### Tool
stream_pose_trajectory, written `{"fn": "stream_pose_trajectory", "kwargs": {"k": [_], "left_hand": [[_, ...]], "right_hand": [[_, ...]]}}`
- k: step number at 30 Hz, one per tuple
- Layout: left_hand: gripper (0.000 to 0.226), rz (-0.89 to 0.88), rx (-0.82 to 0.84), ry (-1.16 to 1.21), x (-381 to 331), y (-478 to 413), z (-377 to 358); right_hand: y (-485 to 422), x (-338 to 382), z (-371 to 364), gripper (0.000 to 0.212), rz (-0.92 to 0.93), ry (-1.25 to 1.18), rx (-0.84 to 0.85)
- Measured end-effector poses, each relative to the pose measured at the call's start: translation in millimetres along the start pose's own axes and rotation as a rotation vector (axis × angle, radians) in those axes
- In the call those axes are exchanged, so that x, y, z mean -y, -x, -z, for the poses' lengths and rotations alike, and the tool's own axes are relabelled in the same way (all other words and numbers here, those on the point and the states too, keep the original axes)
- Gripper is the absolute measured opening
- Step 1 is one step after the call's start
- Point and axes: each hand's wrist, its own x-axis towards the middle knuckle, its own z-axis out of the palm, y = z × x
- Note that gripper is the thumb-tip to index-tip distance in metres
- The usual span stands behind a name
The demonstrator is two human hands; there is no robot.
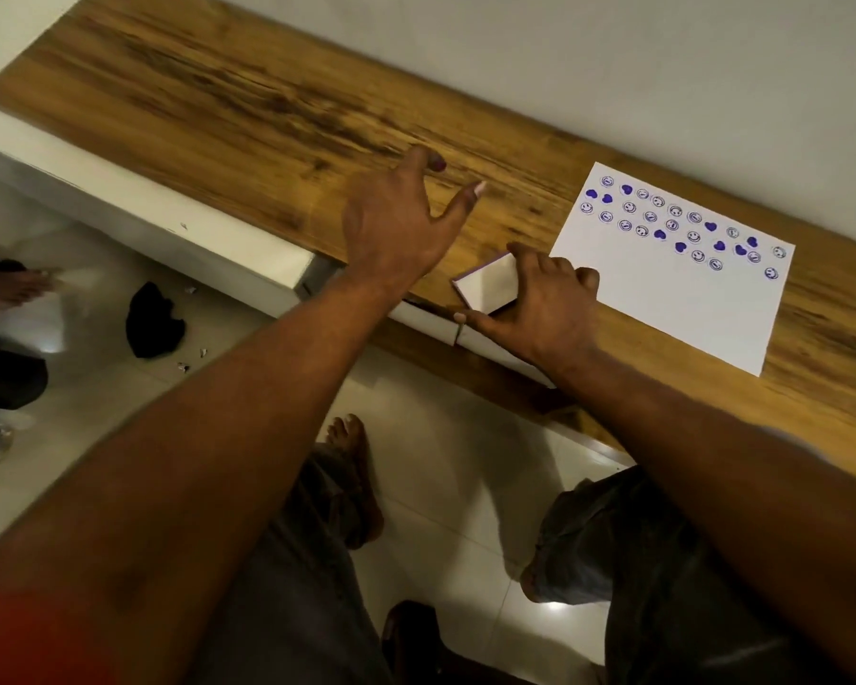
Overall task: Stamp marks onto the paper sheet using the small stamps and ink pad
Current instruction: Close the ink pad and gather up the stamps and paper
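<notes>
The paper sheet [688, 309] lies at the right of the frame, its far half already covered in rows of purple smiley faces and hearts, while the near half is white. So the stamping looks well along, and this moment seems to be a pause at the ink.

The right hand [539, 301] holds the ink pad [488, 284], a small white box with a purple edge. Thumb and fingers curl round its sides, just left of the sheet's corner. The box is tilted and blurred, so it may be opening or closing; I cannot tell which. The left hand [401, 224] hovers above the desk [218, 106] at the middle of the frame, its grip spread wide and holding nothing. No stamp shows anywhere, so the next move likely calls for finding one, inking it, then pressing it onto the white part.

The ink pad sits close to the desk's near edge, with the floor below, so it wants steadying. A wall runs close behind the sheet. The wood stretching toward the upper left gives the left hand its room.
</notes>
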Motion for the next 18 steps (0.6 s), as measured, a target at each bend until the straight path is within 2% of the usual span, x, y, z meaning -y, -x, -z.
{"fn": "stream_pose_trajectory", "kwargs": {"k": [4, 9, 13, 18], "left_hand": [[0.069, 0.042, 0.033, 0.034, 19.0, -3.8, -6.0], [0.068, 0.113, 0.031, 0.092, 9.8, -29.2, -26.1], [0.067, 0.178, 0.017, 0.159, 8.9, -49.4, -35.8], [0.062, 0.252, 0.005, 0.231, 7.7, -61.3, -49.7]], "right_hand": [[-16.3, 4.2, -10.8, 0.104, 0.035, -0.005, 0.012], [-67.1, -8.1, -6.2, 0.106, 0.093, -0.146, 0.127], [-112.9, -27.7, 5.5, 0.112, 0.171, -0.086, 0.229], [-156.2, -51.1, 12.3, 0.115, 0.147, -0.072, 0.264]]}}
